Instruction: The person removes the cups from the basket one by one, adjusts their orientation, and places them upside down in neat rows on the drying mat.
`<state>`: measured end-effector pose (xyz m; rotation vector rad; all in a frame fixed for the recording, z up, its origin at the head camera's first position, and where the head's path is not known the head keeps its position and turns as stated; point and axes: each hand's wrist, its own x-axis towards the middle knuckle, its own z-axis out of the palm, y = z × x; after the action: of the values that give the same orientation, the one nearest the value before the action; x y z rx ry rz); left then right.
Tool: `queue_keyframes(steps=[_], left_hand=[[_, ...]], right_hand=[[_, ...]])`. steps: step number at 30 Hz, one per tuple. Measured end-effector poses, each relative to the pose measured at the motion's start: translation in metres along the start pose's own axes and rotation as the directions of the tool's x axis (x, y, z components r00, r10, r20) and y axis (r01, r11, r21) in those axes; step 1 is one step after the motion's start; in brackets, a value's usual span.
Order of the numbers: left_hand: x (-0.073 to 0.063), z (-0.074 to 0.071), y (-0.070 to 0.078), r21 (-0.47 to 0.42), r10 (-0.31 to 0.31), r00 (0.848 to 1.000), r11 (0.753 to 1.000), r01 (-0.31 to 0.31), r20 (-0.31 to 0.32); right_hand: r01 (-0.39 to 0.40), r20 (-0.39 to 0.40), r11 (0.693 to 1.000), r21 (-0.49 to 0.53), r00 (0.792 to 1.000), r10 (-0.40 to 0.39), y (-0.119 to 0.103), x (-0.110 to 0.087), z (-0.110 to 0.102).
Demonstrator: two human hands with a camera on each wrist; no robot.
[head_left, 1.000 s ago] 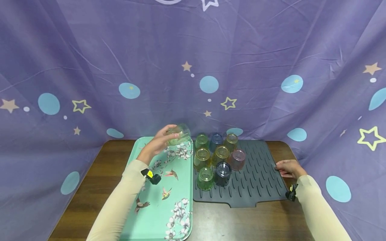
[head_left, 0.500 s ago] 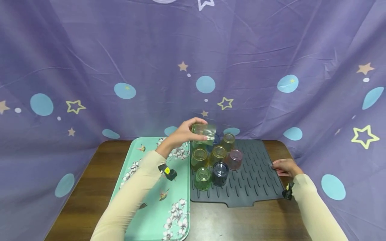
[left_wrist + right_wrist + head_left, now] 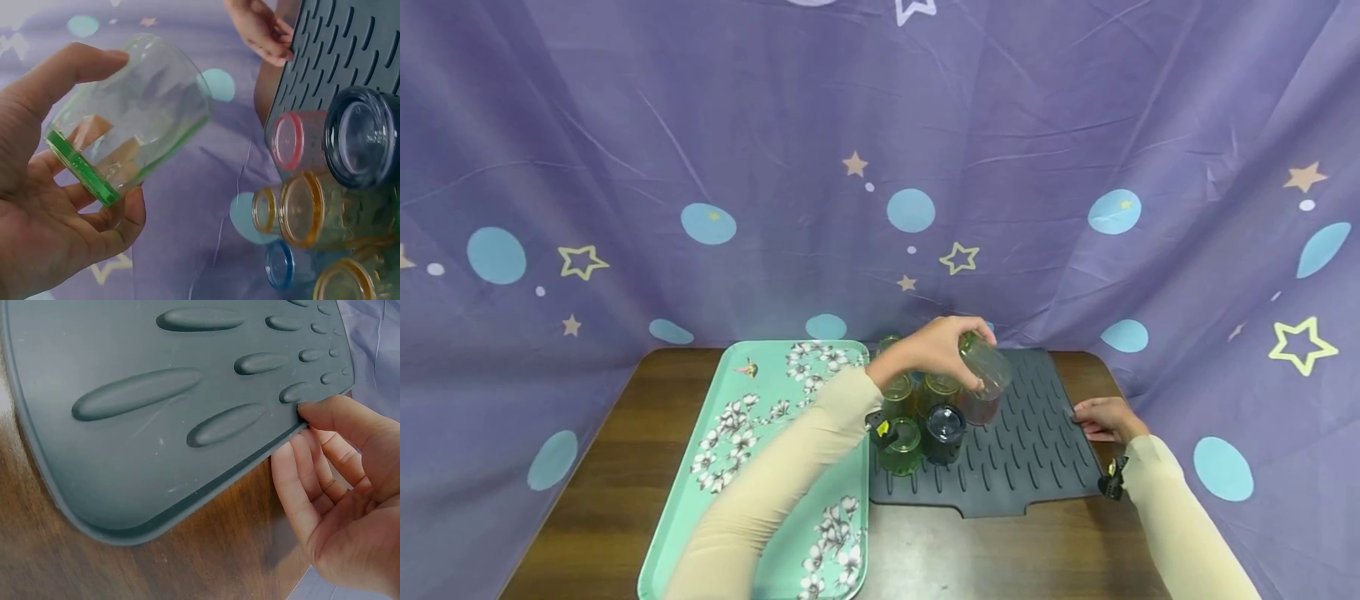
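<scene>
My left hand (image 3: 936, 346) grips a pale green glass tumbler (image 3: 988, 367) by its base end, tilted, above the ribbed grey drying mat (image 3: 1030, 450). Thumb and fingers curl round the tumbler's thick green base (image 3: 84, 169) in the left wrist view. Under and beside this hand, several tinted glasses stand upside down on the mat, among them a green glass (image 3: 900, 448), a dark blue glass (image 3: 944, 433) and a pink glass (image 3: 980, 408), which the held tumbler overlaps. At the mat's right edge, my right hand (image 3: 1108, 419) pinches the raised rim (image 3: 281, 444) between thumb and fingers.
A mint-green tray (image 3: 700, 525) with blossoms and birds lies left of the mat, my left sleeve (image 3: 797, 450) crossing over it. Both sit on a brown wooden table (image 3: 925, 554). A purple patterned curtain (image 3: 790, 167) hangs right behind the table.
From over the tray's back right corner, my left hand has carried the tumbler rightward across the glasses, turning its base upward. The right hand keeps its grip on the mat's edge.
</scene>
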<state>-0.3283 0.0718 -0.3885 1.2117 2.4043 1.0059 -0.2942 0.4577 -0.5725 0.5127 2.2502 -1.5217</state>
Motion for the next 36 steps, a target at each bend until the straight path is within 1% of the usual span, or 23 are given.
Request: queue_keyframes(steps=[3,5,8,10,15,21,24,28,31,34,36], left_hand=[[0.009,0.01,0.007,0.099,0.031,0.998,0.994,-0.036,0.051],[0.013,0.016,0.011,0.14,0.042,0.996,0.989,-0.053,0.081],[0.017,0.025,0.017,0.202,0.026,0.993,0.978,-0.048,0.113],[0.02,0.032,0.02,0.261,0.008,0.992,0.964,-0.042,0.127],[0.025,0.051,0.027,0.414,-0.035,0.987,0.91,-0.034,0.157],[0.031,0.077,0.029,0.52,-0.113,0.98,0.854,0.012,0.163],[0.035,0.09,0.026,0.56,-0.145,0.977,0.828,0.032,0.158],[0.038,0.103,0.024,0.611,-0.181,0.972,0.79,0.053,0.149],[0.04,0.112,0.024,0.66,-0.224,0.964,0.747,0.076,0.142],[0.042,0.122,0.025,0.708,-0.268,0.955,0.699,0.104,0.125],[0.044,0.13,0.024,0.735,-0.287,0.951,0.668,0.115,0.112]], right_hand=[[-0.003,-0.005,1.0,0.007,1.0,0.003,0.001,0.002,-0.001],[0.001,-0.003,1.0,0.005,1.0,-0.001,0.002,0.003,-0.001],[-0.003,-0.007,1.0,0.006,1.0,0.003,0.002,0.005,0.0],[-0.001,-0.002,1.0,0.005,1.0,0.001,0.001,0.006,0.0],[-0.008,0.004,1.0,0.012,1.0,0.008,0.001,0.005,0.0],[-0.007,0.007,1.0,0.02,1.0,0.007,0.0,0.002,-0.001],[-0.006,0.011,1.0,0.019,1.0,0.005,0.0,0.0,0.0],[0.002,0.008,1.0,0.005,1.0,-0.002,-0.001,-0.001,0.001],[0.005,0.008,1.0,-0.012,1.0,-0.005,-0.001,0.0,0.0],[0.001,0.008,1.0,-0.022,1.0,-0.001,-0.001,0.001,0.0],[0.003,0.011,1.0,-0.026,1.0,-0.002,-0.001,0.001,0.0]])
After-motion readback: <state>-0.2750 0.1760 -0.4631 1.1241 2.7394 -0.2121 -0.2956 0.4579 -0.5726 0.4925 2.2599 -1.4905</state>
